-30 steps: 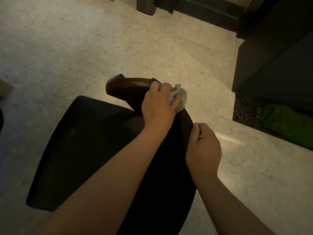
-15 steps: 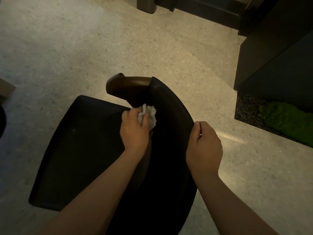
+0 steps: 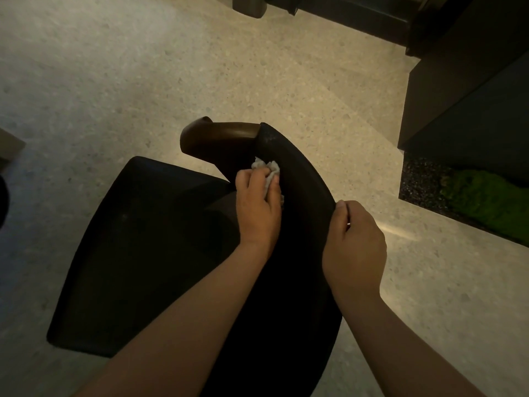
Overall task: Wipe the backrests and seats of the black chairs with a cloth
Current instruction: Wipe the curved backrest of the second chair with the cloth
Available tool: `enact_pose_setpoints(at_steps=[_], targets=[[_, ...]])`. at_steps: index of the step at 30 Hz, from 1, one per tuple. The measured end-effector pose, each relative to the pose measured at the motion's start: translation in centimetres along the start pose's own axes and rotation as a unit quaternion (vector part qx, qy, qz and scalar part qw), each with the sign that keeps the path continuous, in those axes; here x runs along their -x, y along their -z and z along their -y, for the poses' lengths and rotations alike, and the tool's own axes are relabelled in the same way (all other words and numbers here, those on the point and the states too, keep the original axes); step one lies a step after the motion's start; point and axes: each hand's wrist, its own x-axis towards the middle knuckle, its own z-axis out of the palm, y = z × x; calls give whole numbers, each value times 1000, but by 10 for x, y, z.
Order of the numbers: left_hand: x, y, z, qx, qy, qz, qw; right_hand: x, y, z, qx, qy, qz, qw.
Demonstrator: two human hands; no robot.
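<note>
Black chair (image 3: 137, 239) fills lower centre of frame, seen from above; seat dark, detail hard to read. Curved backrest (image 3: 303, 179) arcs from centre toward lower right. Brown wooden armrest (image 3: 217, 136) joins its upper end.

Left hand (image 3: 259, 207), centre frame: fingers curled round a crumpled white cloth (image 3: 267, 173), pressing it to the inner face of the backrest just below the armrest.

Right hand (image 3: 355, 239), right of centre: fingers bent together at the backrest's top rim, apparently gripping it; fingertips hidden behind the edge.

Speckled pale floor (image 3: 200, 67) all round. Dark cabinet (image 3: 472, 96) upper right; green moss-like patch (image 3: 486, 199) at right edge.
</note>
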Motion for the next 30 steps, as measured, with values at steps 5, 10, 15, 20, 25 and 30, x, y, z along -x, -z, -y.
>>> enact_pose_setpoints(at_steps=[5, 10, 15, 20, 25, 30], targets=[[7, 1, 11, 37, 36, -3, 999, 1, 2, -1, -6, 3, 0, 1000], [14, 1, 19, 44, 52, -11, 998, 0, 2, -1, -11, 5, -1, 1000], [17, 0, 33, 17, 59, -7, 998, 1, 2, -1, -9, 9, -3, 1000], [16, 5, 46, 8, 90, 34, 995, 1, 3, -2, -11, 9, -2, 1000], [14, 24, 82, -18, 227, 186, 956, 1, 2, -3, -4, 17, -11, 1000], [17, 31, 89, -19, 275, 192, 942, 1, 1, -2, 2, 15, -9, 1000]])
